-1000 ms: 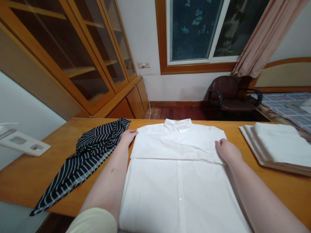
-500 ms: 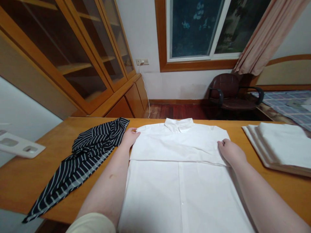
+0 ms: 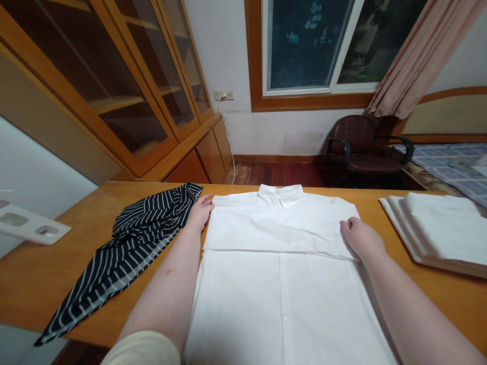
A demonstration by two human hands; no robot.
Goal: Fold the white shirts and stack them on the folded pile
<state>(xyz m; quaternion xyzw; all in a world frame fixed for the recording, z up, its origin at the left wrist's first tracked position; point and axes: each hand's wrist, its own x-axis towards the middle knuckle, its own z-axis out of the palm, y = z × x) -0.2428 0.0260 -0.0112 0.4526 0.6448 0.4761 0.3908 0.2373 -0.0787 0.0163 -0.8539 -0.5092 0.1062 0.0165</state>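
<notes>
A white button-front shirt (image 3: 247, 299) lies flat on the wooden table, its collar at the far edge and its sleeves folded across the chest in a wide band. Beside its left shoulder is my left hand (image 3: 200, 212), fingers apart and stretched out, the tips close to the cloth. My right hand (image 3: 359, 235) is closed, with thumb and fingers pinching the shirt's right edge at the folded sleeve. Left of my left hand, near the wrist, a crumpled black-and-white striped garment (image 3: 152, 228) lies on the table.
A stack of folded white cloth (image 3: 445, 228) rests at the table's (image 3: 87, 299) right. A white plastic piece with cut-outs (image 3: 28, 223) juts in at far left. Beyond the table are a glass-door cabinet (image 3: 182, 133), a brown armchair (image 3: 355, 137) and a bed (image 3: 449, 162).
My left hand has let go of the shirt's left shoulder edge and shifted slightly left and away from me, its fingers opening. My right hand and the shirt stay nearly as they were.
</notes>
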